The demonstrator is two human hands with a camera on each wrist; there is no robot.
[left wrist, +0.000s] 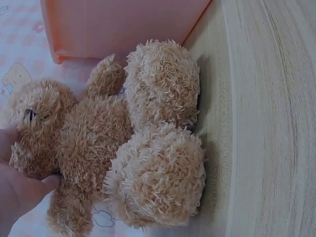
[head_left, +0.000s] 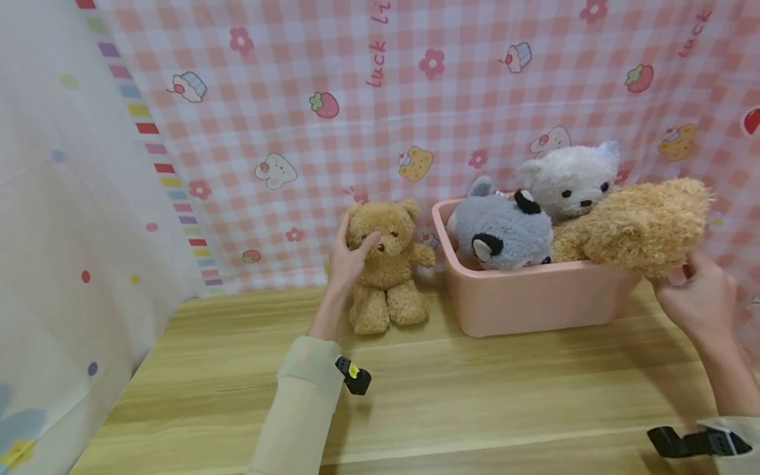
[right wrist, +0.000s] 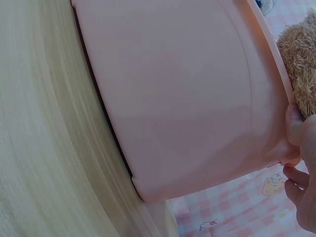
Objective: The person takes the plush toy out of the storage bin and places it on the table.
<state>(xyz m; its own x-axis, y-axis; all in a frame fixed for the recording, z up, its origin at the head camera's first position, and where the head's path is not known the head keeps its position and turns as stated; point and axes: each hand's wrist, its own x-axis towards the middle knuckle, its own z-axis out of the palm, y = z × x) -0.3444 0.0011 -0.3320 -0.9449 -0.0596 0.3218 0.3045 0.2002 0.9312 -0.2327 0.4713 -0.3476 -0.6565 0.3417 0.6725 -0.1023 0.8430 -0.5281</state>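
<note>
A brown teddy bear (head_left: 388, 270) sits upright against the checked cloth, left of a pink plastic bin (head_left: 534, 300). My left hand (head_left: 349, 260) grips its head from the left side, thumb across the face. In the left wrist view that thumb (left wrist: 49, 182) lies in the fur by the neck. At the bin's right end my right hand (head_left: 697, 293) holds the rim, the thumb (right wrist: 295, 123) on it and the other fingers curled under the corner. A shaggy brown plush (head_left: 647, 224) lies over that end of the bin, just above the hand.
Inside the bin are a grey plush (head_left: 505, 231) with black-and-white ears and a white plush bear (head_left: 570, 181). The bin stands on a wood-grain table (head_left: 415, 409). A pink checked cloth (head_left: 285, 132) hangs behind, and a white dotted curtain (head_left: 71, 198) at the left.
</note>
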